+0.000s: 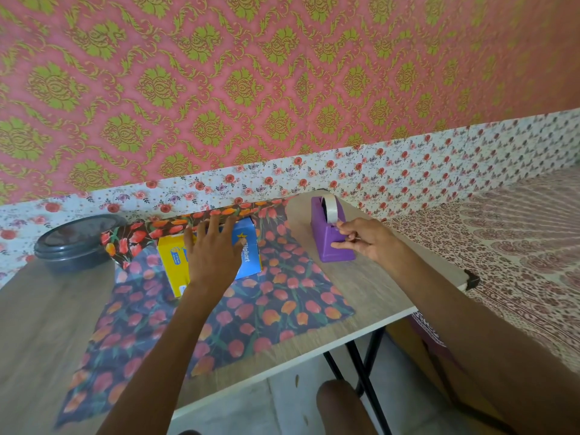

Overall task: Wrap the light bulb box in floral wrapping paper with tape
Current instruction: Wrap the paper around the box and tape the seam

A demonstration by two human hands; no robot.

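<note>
On box: left hand (211, 249) flat, fingers spread, pinning floral paper (251, 309) over light bulb box (248, 255)
At dispenser (329, 237): right hand (361, 243) pinching tape end, probably for that flap

Dark tulip-print wrapping paper (266, 312), yellow-and-blue box (175, 262), purple tape dispenser (329, 243).

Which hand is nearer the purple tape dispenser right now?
Right. The right hand is at the tape dispenser, fingers at its front end; the left hand lies apart, flat on the bulb box.
</note>
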